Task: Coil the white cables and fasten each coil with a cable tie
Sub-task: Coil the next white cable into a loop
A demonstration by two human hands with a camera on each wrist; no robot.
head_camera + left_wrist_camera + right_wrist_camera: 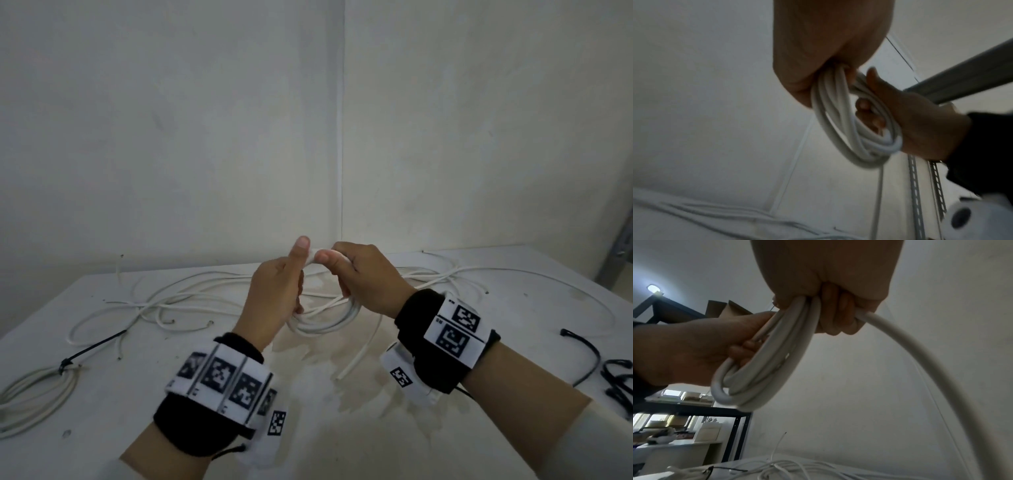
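A white cable coil [329, 322] of several loops hangs between both hands above the middle of the table. My left hand [284, 281] grips its left side, thumb up; in the left wrist view the coil [838, 129] runs out from under the palm. My right hand [359, 274] grips the top right of the loops, thumb on the cable. The right wrist view shows the coil [760, 369] and a loose tail [931, 369] leaving the right fist. That loose tail [359, 346] drops to the table. Several loose white cables [205, 298] lie tangled behind.
A finished coil [37, 394] bound with a black cable tie [92, 349] lies at the table's left edge. Spare black cable ties [589, 356] lie at the right edge. The white table [342, 428] meets walls at the back; a metal rack [620, 246] stands far right.
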